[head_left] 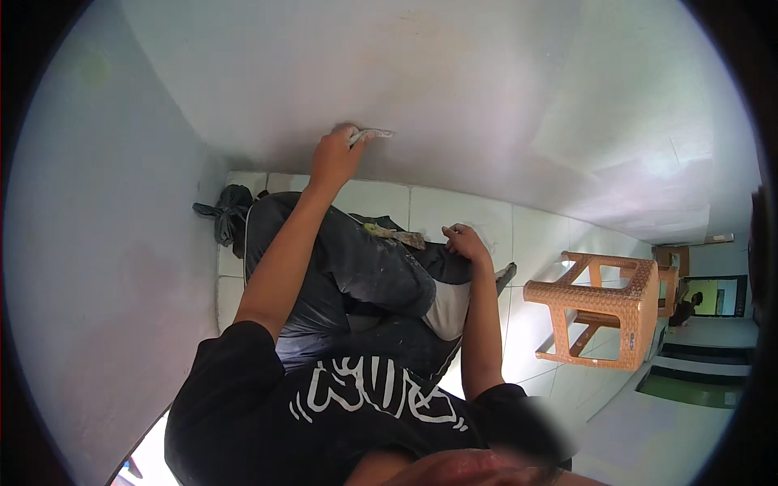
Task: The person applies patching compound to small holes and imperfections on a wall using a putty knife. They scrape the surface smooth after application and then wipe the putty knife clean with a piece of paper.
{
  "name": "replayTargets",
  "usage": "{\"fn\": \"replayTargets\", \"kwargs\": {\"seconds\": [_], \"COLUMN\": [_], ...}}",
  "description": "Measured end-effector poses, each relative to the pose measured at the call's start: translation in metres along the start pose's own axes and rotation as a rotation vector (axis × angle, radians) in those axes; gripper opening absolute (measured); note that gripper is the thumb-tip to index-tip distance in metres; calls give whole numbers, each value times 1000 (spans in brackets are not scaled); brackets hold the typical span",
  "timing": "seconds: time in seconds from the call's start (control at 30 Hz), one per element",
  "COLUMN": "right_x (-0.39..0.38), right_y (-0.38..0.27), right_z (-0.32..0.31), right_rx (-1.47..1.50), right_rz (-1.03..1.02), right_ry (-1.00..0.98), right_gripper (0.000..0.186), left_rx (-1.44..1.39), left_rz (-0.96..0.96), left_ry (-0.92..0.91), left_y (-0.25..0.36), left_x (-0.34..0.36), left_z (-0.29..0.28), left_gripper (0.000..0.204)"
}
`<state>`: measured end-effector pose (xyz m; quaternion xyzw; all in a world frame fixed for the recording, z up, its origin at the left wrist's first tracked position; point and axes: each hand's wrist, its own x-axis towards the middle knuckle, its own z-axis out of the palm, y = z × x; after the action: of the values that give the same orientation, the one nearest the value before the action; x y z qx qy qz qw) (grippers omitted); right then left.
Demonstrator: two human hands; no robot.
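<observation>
Room: a pale wall rises beyond the fingers of both hands; white floor tiles meet its foot below them.
Bag: black, knotted, in the corner, left of and lower than the left fingers.
Left hand: raised to the wall, forearm slanting up and rightward, wrist bent little; fingers closed in a pinch round the pale tool.
Pale tool: juts rightward from the left fingertips, long axis nearly level along the wall; whether its edge touches or sits just off the surface cannot be told.
Nearer hand: the left, by holding it; from the right fingers the tool lies up and to the left.
Crusted piece: across the dark trousers, just left of the right fingers.
Right hand: low by the leg, forearm upright, fingers half curled; palm hidden, so any hold cannot be told.
Stool: brown, woven-look, tipped on its side, right of the right fingers.
</observation>
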<state>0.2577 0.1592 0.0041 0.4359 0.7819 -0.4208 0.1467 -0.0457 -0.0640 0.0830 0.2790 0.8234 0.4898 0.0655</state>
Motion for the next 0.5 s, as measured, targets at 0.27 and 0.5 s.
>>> {"fn": "replayTargets", "kwargs": {"seconds": [0.27,0.5], "right_x": [1,0], "right_y": [1,1], "right_z": [0,-1], "right_rx": [9,-1], "right_rz": [-4,1], "right_ry": [-3,-8], "right_gripper": [44,46], "left_rx": [183,23], "left_rz": [67,49], "left_ry": [49,108], "left_y": [3,12], "left_x": [-3,-3], "left_z": [-4,-6], "left_gripper": [43,42]}}
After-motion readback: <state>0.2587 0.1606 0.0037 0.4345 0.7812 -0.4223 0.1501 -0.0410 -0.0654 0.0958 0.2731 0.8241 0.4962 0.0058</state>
